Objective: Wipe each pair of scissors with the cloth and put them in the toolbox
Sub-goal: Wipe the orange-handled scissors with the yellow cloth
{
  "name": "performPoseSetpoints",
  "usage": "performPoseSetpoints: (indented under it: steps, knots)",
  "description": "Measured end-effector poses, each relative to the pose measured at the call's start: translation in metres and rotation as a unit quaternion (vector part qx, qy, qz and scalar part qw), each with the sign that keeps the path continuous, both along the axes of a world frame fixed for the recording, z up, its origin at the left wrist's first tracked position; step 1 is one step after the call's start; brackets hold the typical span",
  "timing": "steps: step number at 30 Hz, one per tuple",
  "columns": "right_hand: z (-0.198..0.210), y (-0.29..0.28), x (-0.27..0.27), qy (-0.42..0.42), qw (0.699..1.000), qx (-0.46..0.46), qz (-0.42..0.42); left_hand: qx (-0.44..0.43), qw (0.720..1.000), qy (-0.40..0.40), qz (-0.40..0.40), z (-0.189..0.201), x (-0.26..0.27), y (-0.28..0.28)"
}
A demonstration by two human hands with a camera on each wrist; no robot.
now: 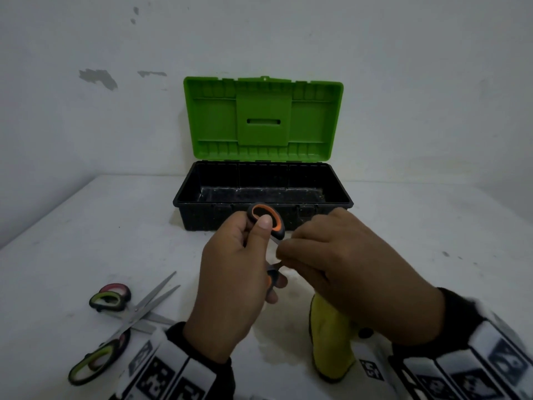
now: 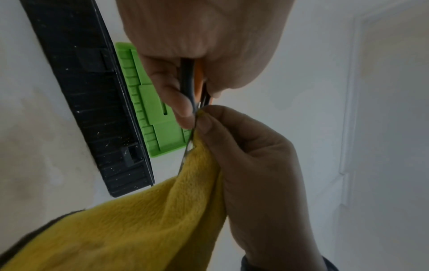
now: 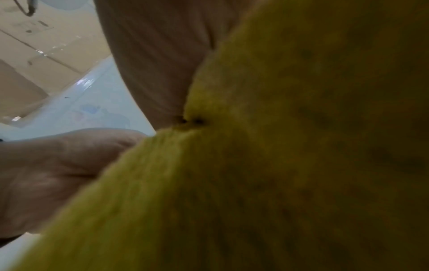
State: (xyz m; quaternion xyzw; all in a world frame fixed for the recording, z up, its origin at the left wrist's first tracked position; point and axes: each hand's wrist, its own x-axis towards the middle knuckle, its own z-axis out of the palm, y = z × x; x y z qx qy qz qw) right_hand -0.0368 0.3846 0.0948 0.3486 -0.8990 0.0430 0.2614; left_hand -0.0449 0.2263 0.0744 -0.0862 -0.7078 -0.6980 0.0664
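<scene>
My left hand grips the orange-and-black scissors by the handles, thumb through the upper loop, in front of the toolbox. My right hand pinches the yellow cloth around the blades, which are mostly hidden; the cloth hangs down to the table. In the left wrist view the right hand's fingers squeeze the cloth onto the thin blade just below the handles. The cloth fills the right wrist view. The toolbox stands open and looks empty, its green lid upright.
Two more pairs of scissors lie crossed on the white table at the near left: one with green handles, one with pink handles. A stained white wall rises right behind the toolbox.
</scene>
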Motion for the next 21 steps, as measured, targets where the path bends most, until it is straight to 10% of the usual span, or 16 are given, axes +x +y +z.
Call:
performPoseSetpoints:
  steps: [21]
  knots:
    - [0.014,0.020,-0.004,-0.050,0.997,-0.062,-0.009,-0.020,0.999,0.028,-0.004,0.002,0.001,-0.003]
